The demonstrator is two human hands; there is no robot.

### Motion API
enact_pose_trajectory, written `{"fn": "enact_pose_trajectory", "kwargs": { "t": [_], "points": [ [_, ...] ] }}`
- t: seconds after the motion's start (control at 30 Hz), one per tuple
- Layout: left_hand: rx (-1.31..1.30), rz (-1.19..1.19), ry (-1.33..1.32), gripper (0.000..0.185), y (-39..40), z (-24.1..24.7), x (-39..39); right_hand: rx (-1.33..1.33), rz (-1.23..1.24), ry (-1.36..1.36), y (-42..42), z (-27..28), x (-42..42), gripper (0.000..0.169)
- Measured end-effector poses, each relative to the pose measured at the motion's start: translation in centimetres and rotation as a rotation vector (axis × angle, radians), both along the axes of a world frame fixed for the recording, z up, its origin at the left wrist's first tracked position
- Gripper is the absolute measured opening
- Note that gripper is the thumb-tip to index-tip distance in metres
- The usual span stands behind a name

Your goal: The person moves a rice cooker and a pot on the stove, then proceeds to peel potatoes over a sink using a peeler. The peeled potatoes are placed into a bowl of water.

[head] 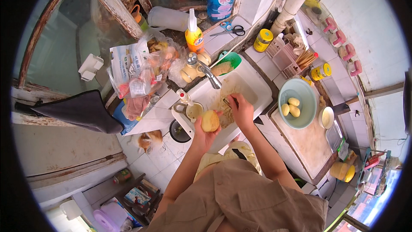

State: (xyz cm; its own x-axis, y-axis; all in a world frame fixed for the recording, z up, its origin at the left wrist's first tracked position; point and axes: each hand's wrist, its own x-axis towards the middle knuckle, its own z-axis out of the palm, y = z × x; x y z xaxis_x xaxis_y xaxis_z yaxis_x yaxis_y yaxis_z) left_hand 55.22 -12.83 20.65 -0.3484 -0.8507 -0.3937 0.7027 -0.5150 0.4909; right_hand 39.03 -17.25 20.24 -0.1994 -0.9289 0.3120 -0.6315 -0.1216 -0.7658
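Note:
My left hand (206, 137) is closed around a mostly peeled potato (210, 121), held over the near side of a white sink (261, 89). A little to the right, my right hand (241, 109) grips a small dark tool, probably a peeler (228, 102), apart from the potato. Most of that tool is hidden by my fingers. Strips of peel (227, 116) lie wet on the sink's bottom. A metal mug (195, 111) rests at the sink's left side. Above the basin reaches a chrome faucet (209, 75). A green scoop (232, 60) holding a brownish thing sits at the back.
Several peeled potatoes (293, 106) lie in a pale green basin (311, 116) on a cutting board (309, 148), right. A cleaver (341, 108) and a small bowl (326, 117) are beside it. Plastic bags (141, 67) crowd the left ledge. A cat (149, 140) is on the floor.

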Motion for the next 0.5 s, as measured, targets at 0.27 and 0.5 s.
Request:
{"fn": "enact_pose_trajectory", "kwargs": {
  "t": [0.27,0.5],
  "points": [
    [0.005,-0.036,-0.052,0.058,0.1,-0.1,0.1,0.031,0.052,-0.005,0.8,0.5,1.0,0.012],
    [0.020,-0.114,-0.045,0.056,-0.1,-0.3,0.2,0.117,-0.029,-0.034,1.1,-0.2,0.6,0.013]
  ]
}}
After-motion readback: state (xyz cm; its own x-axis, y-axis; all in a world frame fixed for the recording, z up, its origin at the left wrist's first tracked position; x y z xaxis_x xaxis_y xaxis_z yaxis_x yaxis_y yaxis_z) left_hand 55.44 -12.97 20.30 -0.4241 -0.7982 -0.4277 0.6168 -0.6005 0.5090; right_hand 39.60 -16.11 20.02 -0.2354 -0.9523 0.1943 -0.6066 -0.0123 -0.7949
